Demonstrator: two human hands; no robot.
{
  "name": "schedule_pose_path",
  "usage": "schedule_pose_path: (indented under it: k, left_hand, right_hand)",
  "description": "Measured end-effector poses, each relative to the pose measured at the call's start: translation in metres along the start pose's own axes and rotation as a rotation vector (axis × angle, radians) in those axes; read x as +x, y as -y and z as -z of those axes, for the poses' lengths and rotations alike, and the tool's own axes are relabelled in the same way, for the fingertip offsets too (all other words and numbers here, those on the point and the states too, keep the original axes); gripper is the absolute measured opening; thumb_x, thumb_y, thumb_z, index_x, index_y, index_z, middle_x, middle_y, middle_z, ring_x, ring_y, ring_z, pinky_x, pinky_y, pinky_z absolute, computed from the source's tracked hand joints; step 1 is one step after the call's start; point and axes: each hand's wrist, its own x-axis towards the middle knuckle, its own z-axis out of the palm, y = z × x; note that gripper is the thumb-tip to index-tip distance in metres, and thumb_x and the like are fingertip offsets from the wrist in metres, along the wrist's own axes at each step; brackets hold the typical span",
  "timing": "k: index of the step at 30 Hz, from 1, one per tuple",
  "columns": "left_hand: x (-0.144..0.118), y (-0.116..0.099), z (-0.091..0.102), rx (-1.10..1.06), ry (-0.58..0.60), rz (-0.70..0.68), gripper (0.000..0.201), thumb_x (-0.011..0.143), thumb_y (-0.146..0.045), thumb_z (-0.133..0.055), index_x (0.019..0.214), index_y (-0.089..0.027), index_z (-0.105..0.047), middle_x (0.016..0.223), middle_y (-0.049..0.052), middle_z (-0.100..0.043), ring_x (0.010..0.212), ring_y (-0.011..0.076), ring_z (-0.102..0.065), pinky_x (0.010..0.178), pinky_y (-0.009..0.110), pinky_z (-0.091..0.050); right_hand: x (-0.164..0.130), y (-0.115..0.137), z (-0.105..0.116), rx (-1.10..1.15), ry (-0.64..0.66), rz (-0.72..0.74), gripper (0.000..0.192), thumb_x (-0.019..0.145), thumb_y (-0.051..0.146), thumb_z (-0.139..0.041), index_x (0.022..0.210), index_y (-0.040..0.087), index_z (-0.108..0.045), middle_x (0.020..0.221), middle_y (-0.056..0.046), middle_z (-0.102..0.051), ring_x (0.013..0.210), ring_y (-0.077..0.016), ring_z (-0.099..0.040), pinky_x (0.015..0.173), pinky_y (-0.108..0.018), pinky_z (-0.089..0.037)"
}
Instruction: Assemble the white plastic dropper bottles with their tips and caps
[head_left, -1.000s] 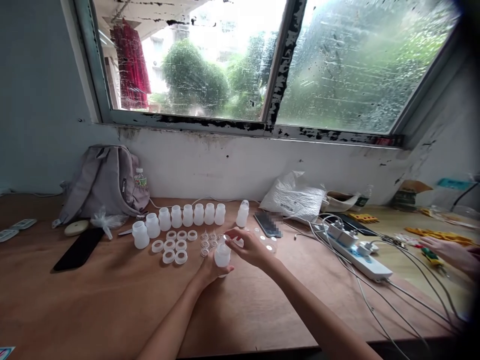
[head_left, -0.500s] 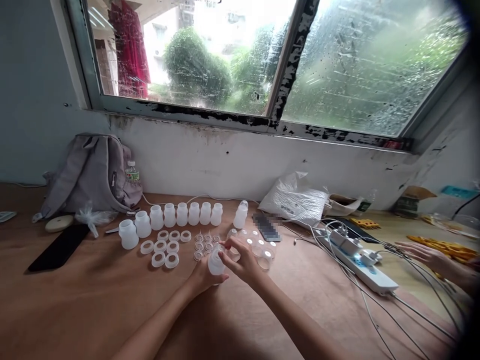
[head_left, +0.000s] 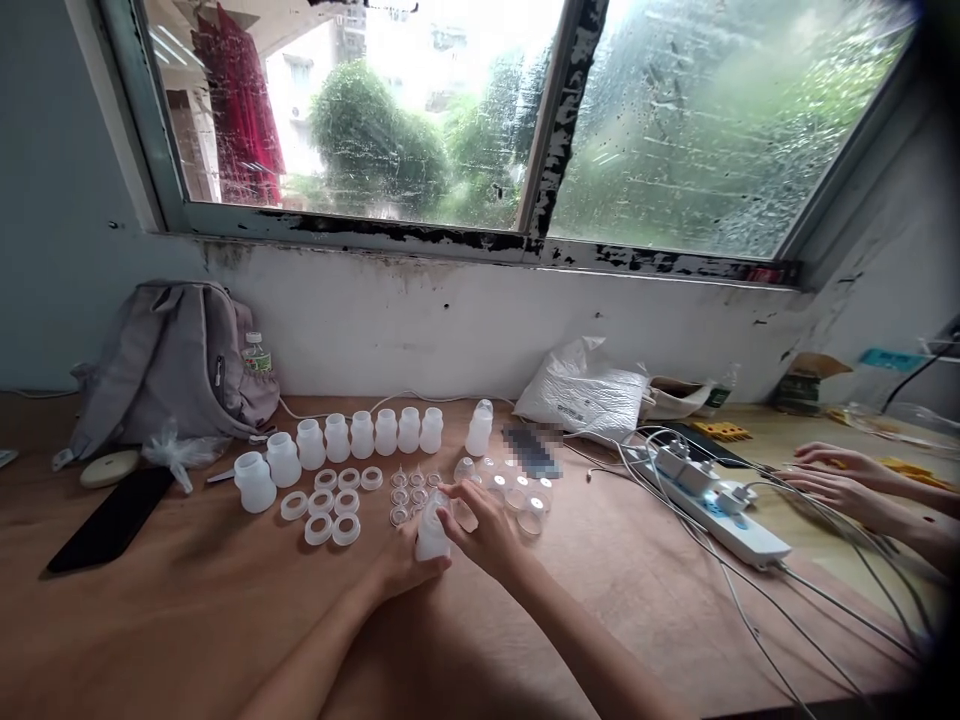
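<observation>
Grey fabric backpack slumps against the wall, with a flat black slab in front. Eight translucent white plastic bottles stand in a row behind white plastic rings. Mid-table, the person's left hand curls snugly round a frosted white plastic bottle; the right hand's bent fingers meet its top, their exact hold unclear. Clear domed plastic covers crowd just beyond, then a white power strip with trailing cables separates them from another person's hands.
</observation>
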Motion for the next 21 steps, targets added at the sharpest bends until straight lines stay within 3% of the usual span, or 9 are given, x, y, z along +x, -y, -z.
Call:
schedule_pose_path:
  k: [3, 6, 8, 11, 16, 21]
  left_hand:
    - [-0.003, 0.000, -0.001, 0.053, -0.041, -0.028, 0.031, 0.065, -0.029, -0.062, 0.093, -0.017, -0.054, 0.083, 0.003, -0.060, 0.073, 0.0174, -0.055, 0.065, 0.028, -0.045]
    - [-0.005, 0.000, -0.002, 0.131, -0.118, -0.126, 0.046, 0.067, -0.034, -0.062, 0.107, -0.017, -0.047, 0.098, 0.008, -0.058, 0.091, 0.0226, -0.054, 0.077, 0.034, -0.045]
    - [-0.005, 0.000, 0.001, 0.211, -0.241, -0.208, 0.055, 0.072, -0.034, -0.057, 0.119, -0.017, -0.036, 0.112, 0.012, -0.051, 0.107, 0.0253, -0.046, 0.088, 0.040, -0.040]
    - [-0.004, 0.000, 0.013, 0.347, -0.407, -0.267, 0.047, 0.082, -0.027, -0.044, 0.125, -0.019, -0.026, 0.123, 0.013, -0.040, 0.118, 0.0227, -0.036, 0.096, 0.041, -0.033]
    - [0.003, 0.018, 0.042, 0.636, -0.517, -0.167, 0.026, 0.084, -0.024, -0.039, 0.109, -0.021, -0.047, 0.112, 0.009, -0.049, 0.108, 0.0221, -0.044, 0.093, 0.038, -0.034]
    - [0.007, 0.044, 0.056, 0.864, -0.607, 0.050, 0.029, 0.081, -0.029, -0.044, 0.106, -0.018, -0.053, 0.109, 0.013, -0.053, 0.105, 0.0284, -0.045, 0.089, 0.044, -0.033]
  right_hand:
    - [-0.003, 0.010, 0.001, -0.058, 0.024, -0.027, 0.023, 0.077, 0.030, -0.056, 0.098, 0.022, -0.053, 0.086, -0.006, -0.058, 0.081, -0.0203, -0.054, 0.070, -0.033, -0.044]
    - [0.008, 0.017, 0.013, -0.044, 0.036, -0.050, 0.022, 0.077, 0.033, -0.056, 0.096, 0.023, -0.055, 0.087, -0.006, -0.057, 0.079, -0.0193, -0.055, 0.067, -0.031, -0.046]
    - [0.025, 0.016, 0.027, -0.050, -0.018, -0.043, 0.023, 0.077, 0.037, -0.056, 0.094, 0.022, -0.057, 0.086, -0.005, -0.057, 0.074, -0.0176, -0.055, 0.065, -0.030, -0.046]
    - [0.063, -0.001, 0.049, -0.132, -0.182, -0.063, 0.029, 0.076, 0.041, -0.056, 0.096, 0.020, -0.058, 0.085, -0.005, -0.055, 0.067, -0.0150, -0.054, 0.063, -0.029, -0.045]
    - [0.117, -0.054, 0.054, -0.334, -0.216, -0.115, 0.031, 0.078, 0.039, -0.054, 0.098, 0.016, -0.058, 0.089, -0.008, -0.058, 0.075, -0.0176, -0.053, 0.069, -0.030, -0.042]
    - [0.130, -0.093, 0.031, -0.639, 0.041, -0.146, 0.026, 0.080, 0.037, -0.052, 0.097, 0.020, -0.060, 0.092, -0.008, -0.064, 0.091, -0.0254, -0.048, 0.075, -0.037, -0.033]
